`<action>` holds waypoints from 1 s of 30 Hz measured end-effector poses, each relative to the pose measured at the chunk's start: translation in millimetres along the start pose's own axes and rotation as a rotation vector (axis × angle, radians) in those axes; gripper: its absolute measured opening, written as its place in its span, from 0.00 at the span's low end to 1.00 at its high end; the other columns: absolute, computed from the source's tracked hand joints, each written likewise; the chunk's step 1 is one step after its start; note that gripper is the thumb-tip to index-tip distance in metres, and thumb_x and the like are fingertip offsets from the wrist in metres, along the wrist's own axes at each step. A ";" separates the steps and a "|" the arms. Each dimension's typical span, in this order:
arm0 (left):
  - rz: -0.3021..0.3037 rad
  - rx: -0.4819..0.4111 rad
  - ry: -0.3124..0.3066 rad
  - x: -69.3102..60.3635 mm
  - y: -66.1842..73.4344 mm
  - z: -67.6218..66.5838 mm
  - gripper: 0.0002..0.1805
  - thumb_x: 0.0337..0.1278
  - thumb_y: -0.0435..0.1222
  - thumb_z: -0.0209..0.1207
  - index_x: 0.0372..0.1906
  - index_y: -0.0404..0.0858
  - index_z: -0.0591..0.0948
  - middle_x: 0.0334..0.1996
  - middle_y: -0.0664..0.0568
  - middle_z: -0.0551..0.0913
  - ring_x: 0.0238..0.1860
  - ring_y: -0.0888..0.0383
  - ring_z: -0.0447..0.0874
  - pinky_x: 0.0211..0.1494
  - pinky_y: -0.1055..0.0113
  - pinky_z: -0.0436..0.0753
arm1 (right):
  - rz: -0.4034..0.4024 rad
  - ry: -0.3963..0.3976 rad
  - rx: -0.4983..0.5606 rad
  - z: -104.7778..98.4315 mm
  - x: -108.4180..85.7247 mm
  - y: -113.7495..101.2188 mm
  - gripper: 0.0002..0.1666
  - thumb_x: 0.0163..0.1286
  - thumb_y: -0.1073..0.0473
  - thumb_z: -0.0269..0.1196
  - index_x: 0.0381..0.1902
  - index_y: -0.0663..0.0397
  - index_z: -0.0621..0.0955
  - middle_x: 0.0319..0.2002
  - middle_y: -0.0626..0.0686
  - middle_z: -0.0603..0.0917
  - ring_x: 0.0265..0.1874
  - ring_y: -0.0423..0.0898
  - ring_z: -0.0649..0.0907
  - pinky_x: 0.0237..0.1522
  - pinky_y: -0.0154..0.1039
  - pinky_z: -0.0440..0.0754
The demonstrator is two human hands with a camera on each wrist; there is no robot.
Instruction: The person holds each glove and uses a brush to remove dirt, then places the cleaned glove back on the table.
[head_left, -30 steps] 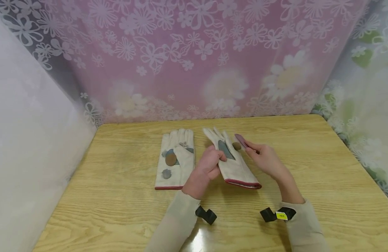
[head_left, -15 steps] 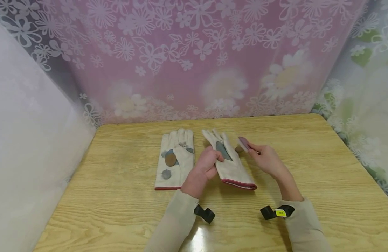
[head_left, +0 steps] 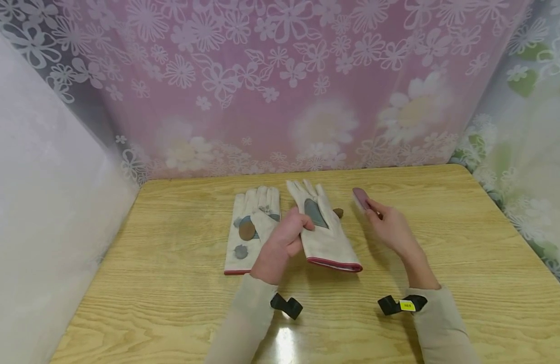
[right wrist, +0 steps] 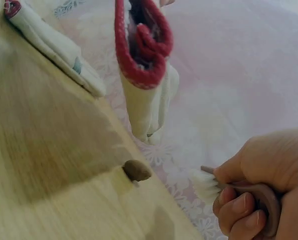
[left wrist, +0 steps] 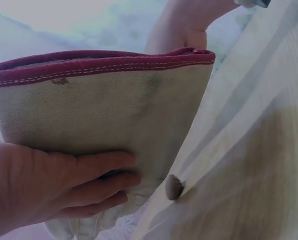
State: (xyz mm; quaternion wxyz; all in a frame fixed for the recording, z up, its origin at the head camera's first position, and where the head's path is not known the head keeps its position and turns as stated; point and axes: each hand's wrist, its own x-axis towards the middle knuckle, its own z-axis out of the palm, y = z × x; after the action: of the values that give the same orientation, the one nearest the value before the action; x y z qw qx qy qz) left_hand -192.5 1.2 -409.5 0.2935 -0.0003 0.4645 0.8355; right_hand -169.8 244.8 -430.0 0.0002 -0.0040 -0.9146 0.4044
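Observation:
My left hand (head_left: 282, 237) grips an off-white work glove (head_left: 327, 240) above the table, its thumb on the side that carries a grey-blue patch. In the left wrist view, fingers lie flat along the glove's back below its red cuff (left wrist: 104, 67). My right hand (head_left: 393, 230) holds a small mauve brush (head_left: 360, 197) to the right of the glove, apart from it. White bristles (right wrist: 203, 186) point toward the glove in the right wrist view. A second work glove (head_left: 234, 260) lies flat on the table, partly hidden by my left hand.
A small brown rounded object (right wrist: 137, 170) rests on the wooden table (head_left: 148, 283), partly behind the held glove in the head view. The flat glove bears a brown oval (head_left: 246, 231) and grey spots. A pink flowered curtain (head_left: 271, 91) hangs at the table's far edge.
My left hand and the held glove have shifted left. The brush has drawn away from the glove to the right and turned, staying in my right hand. The flat glove has not moved.

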 end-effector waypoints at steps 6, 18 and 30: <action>-0.001 0.064 -0.069 -10.7 15.1 -8.4 0.48 0.54 0.19 0.37 0.77 0.37 0.30 0.77 0.34 0.38 0.74 0.37 0.50 0.73 0.49 0.62 | -0.034 0.075 0.059 -5.5 -3.1 -11.3 0.33 0.79 0.49 0.48 0.75 0.57 0.63 0.15 0.49 0.68 0.09 0.38 0.61 0.12 0.35 0.65; 0.170 0.089 -0.379 -52.8 52.2 -15.8 0.41 0.53 0.21 0.40 0.77 0.35 0.51 0.57 0.45 0.73 0.56 0.52 0.79 0.55 0.61 0.82 | -0.120 0.064 0.627 -21.0 -21.6 -50.1 0.27 0.77 0.48 0.54 0.60 0.66 0.72 0.20 0.44 0.69 0.13 0.37 0.66 0.09 0.38 0.57; 0.290 -0.054 -0.420 -74.0 50.0 3.3 0.35 0.50 0.18 0.40 0.68 0.36 0.63 0.51 0.48 0.79 0.51 0.54 0.83 0.52 0.63 0.84 | -0.308 -0.292 1.472 -19.9 -36.4 -77.3 0.18 0.80 0.48 0.42 0.34 0.51 0.70 0.24 0.46 0.66 0.21 0.40 0.57 0.19 0.28 0.55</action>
State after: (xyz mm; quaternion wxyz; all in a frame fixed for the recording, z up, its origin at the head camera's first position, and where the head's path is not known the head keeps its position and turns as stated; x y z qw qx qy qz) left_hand -154.9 -52.3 -348.6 0.2605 0.2317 0.3660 0.8628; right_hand -133.9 207.3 -359.3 -0.0614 0.1782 -0.3905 0.9011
